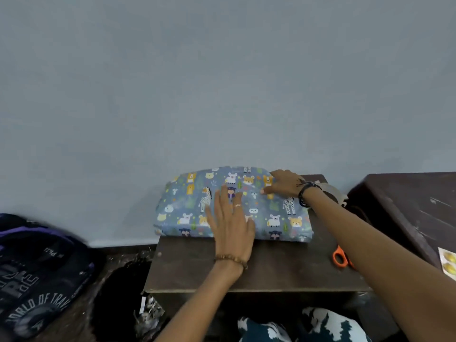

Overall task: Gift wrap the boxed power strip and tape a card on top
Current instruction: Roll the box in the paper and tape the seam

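Observation:
The box wrapped in blue animal-print paper (187,206) lies flat on a small dark wooden table (246,267), against the grey wall. My left hand (230,218) lies flat on the top of the package, fingers straight and spread. My right hand (283,183) rests on the far right part of the package, fingers extended over the paper. A roll of clear tape (330,191) sits just behind my right wrist, partly hidden by it. No card can be made out on the package.
Orange-handled scissors (340,257) lie on the table's right side, partly under my right forearm. A darker cabinet (407,206) stands to the right with a yellow-patterned sheet (449,262) on its edge. A dark backpack (37,267) lies on the floor at left.

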`<action>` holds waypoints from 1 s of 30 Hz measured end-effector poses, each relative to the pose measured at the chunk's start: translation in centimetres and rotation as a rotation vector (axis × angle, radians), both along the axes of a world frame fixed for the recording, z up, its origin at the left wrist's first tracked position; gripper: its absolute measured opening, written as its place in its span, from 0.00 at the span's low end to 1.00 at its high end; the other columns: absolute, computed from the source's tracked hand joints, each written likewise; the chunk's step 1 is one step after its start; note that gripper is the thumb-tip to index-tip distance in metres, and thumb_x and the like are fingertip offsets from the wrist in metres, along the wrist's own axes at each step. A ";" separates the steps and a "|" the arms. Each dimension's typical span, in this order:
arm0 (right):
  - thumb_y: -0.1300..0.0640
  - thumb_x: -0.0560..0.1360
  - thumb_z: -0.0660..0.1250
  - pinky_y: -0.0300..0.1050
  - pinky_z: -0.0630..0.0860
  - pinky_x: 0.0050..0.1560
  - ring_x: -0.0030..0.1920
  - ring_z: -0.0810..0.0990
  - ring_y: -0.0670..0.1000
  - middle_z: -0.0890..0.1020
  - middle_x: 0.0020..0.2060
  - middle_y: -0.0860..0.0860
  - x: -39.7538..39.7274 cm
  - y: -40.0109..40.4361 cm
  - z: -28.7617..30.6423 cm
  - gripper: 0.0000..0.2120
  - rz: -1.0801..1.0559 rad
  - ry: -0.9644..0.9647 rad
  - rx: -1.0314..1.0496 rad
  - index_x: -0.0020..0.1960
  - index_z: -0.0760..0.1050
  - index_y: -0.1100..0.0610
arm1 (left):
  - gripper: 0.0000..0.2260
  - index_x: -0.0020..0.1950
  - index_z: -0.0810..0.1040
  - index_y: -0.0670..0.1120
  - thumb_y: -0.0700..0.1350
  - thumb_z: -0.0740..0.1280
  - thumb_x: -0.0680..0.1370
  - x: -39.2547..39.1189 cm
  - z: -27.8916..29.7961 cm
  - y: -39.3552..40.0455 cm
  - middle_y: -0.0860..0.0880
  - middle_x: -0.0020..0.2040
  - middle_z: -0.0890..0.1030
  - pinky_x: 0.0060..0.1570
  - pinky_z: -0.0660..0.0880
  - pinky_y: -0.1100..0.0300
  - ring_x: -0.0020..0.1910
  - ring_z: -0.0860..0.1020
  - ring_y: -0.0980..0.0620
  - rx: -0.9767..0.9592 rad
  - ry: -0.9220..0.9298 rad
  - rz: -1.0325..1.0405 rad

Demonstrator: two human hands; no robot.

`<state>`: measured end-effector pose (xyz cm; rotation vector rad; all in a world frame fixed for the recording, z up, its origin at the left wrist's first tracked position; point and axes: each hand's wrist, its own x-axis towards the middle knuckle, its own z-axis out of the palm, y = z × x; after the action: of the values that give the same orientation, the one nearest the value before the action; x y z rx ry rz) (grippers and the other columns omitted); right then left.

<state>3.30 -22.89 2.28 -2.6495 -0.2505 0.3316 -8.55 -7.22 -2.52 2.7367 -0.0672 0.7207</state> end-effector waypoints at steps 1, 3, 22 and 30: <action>0.46 0.73 0.69 0.40 0.62 0.29 0.29 0.68 0.48 0.70 0.30 0.50 -0.4 0.1 0.1 0.17 -0.008 -0.005 -0.011 0.44 0.70 0.59 | 0.28 0.64 0.69 0.47 0.51 0.69 0.66 -0.9 -0.8 0.2 0.38 0.70 0.68 0.63 0.63 0.36 0.70 0.60 0.42 -0.116 0.009 0.023; 0.45 0.72 0.69 0.40 0.62 0.29 0.28 0.67 0.48 0.71 0.30 0.51 -1.1 0.3 -0.2 0.17 -0.032 -0.004 -0.005 0.40 0.69 0.58 | 0.29 0.69 0.63 0.47 0.55 0.61 0.70 -2.4 -1.7 0.9 0.39 0.74 0.59 0.69 0.54 0.40 0.73 0.53 0.44 -0.331 0.067 0.106; 0.59 0.74 0.70 0.44 0.77 0.39 0.39 0.81 0.53 0.82 0.49 0.60 -10.3 0.8 -4.1 0.12 -0.525 0.479 0.936 0.53 0.79 0.67 | 0.42 0.77 0.46 0.51 0.48 0.72 0.72 -2.7 -1.0 1.7 0.48 0.77 0.44 0.72 0.52 0.57 0.76 0.44 0.53 -1.126 0.446 0.035; 0.59 0.74 0.68 0.45 0.80 0.35 0.38 0.84 0.55 0.83 0.47 0.60 -12.9 1.0 -2.9 0.10 -0.442 0.652 1.259 0.53 0.78 0.64 | 0.38 0.75 0.55 0.56 0.50 0.72 0.71 -3.9 -0.9 1.5 0.52 0.73 0.60 0.65 0.68 0.53 0.68 0.68 0.51 -1.441 0.383 0.017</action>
<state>-9.58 -21.90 -0.59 -1.2161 0.2719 0.5988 -12.46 -5.72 -3.45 1.4118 0.3993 0.0768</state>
